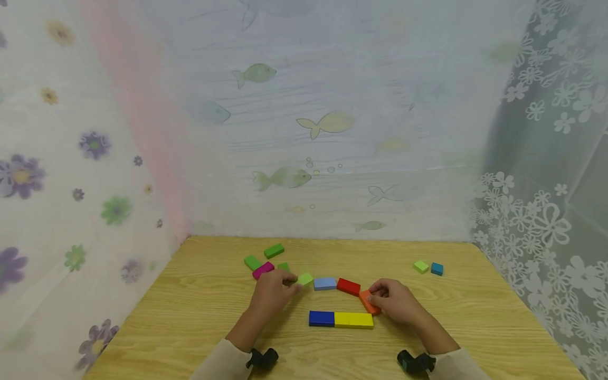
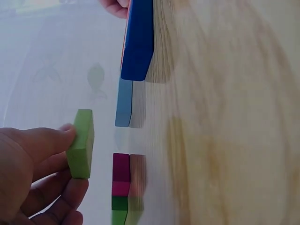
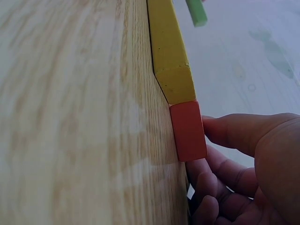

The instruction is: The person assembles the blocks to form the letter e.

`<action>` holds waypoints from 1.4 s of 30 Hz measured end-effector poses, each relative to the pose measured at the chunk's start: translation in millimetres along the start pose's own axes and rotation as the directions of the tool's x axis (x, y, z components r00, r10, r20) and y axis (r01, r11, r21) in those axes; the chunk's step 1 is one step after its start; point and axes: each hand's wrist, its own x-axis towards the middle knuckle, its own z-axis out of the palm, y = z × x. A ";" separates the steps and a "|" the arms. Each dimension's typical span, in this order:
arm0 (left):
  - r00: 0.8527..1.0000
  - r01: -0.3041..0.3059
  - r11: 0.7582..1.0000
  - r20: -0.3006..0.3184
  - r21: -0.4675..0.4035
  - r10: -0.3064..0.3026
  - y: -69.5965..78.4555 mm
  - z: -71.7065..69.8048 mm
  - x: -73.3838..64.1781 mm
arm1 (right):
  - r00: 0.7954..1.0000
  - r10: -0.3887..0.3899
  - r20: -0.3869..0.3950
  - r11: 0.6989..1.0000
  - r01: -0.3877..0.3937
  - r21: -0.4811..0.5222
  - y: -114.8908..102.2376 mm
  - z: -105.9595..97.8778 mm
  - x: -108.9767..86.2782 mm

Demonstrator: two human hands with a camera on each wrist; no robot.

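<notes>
My left hand (image 1: 274, 290) pinches a light green block (image 2: 82, 145) between thumb and fingers; in the left wrist view it looks raised off the table. Orange block (image 1: 368, 302) is gripped by the thumb and fingers of my right hand (image 1: 396, 302). Between the hands lie a light blue block (image 1: 325, 284) and a red block (image 1: 349, 286), set in a curve with the orange one. Nearer to me, a dark blue block (image 1: 321, 319) and a yellow block (image 1: 353, 320) sit end to end. A magenta block (image 1: 263, 271) lies just beyond my left hand.
Green blocks (image 1: 274, 250) lie at the back left, one partly hidden behind the left hand. At the back right are a small lime block (image 1: 420, 266) and a teal block (image 1: 437, 269). Patterned curtains (image 1: 332, 158) surround the wooden table (image 1: 190, 316).
</notes>
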 end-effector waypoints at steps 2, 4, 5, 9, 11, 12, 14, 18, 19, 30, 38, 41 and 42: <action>1.000 0.009 1.000 0.021 0.011 -0.010 0.8 -0.6 -2.6 | 1.000 0.000 0.001 1.000 0.000 -0.002 -0.6 -0.4 -0.4; 0.999 0.007 0.999 0.043 0.034 -0.008 0.8 -0.9 -4.6 | 1.000 -0.002 0.001 1.000 0.002 -0.005 -0.8 -0.5 -0.4; 0.999 0.004 0.999 0.053 0.044 -0.006 0.5 -0.7 -5.2 | 1.000 -0.003 0.000 1.000 0.003 -0.006 -0.9 -0.6 -0.4; 0.996 -0.022 0.996 0.082 0.086 0.015 -0.9 0.2 -6.9 | 1.000 -0.003 -0.002 1.000 0.003 -0.012 -0.1 -0.5 0.2; 0.996 -0.026 0.995 0.091 0.095 0.018 -1.4 1.0 -7.1 | 1.000 -0.001 -0.001 1.000 0.001 -0.012 0.5 -0.4 0.6; 0.996 -0.025 0.995 0.093 0.098 0.016 -1.6 1.4 -7.1 | 1.000 0.001 0.000 1.000 -0.001 -0.012 0.7 -0.4 0.7; 0.996 -0.014 0.995 0.094 0.103 0.004 -2.1 2.3 -7.0 | 1.000 0.002 0.001 1.000 -0.002 -0.012 0.8 -0.3 0.9; 0.995 0.037 0.994 0.084 0.103 -0.045 -2.8 4.0 -6.7 | 1.000 -0.004 -0.006 1.000 0.003 -0.013 -0.3 -0.4 0.1; 0.995 0.050 0.994 0.082 0.100 -0.058 -3.1 4.4 -6.8 | 1.000 -0.004 -0.007 1.000 0.004 -0.013 -0.5 -0.4 -0.1; 0.994 0.076 0.993 0.070 0.095 -0.083 -6.5 8.6 -1.8 | 1.000 0.001 -0.007 1.000 -0.001 0.006 0.4 0.1 0.2; 0.995 0.060 0.993 0.070 0.106 -0.068 -6.7 11.3 -0.4 | 1.000 -0.007 -0.002 1.000 0.007 -0.002 4.2 1.0 2.7; 0.995 0.055 0.993 0.082 0.100 -0.063 -6.5 11.9 -0.3 | 1.000 -0.012 -0.005 1.000 0.012 -0.008 4.2 0.9 3.0; 0.994 0.054 0.994 0.087 0.097 -0.063 -6.3 12.0 -0.1 | 1.000 -0.014 -0.006 1.000 0.014 -0.012 4.2 0.8 3.1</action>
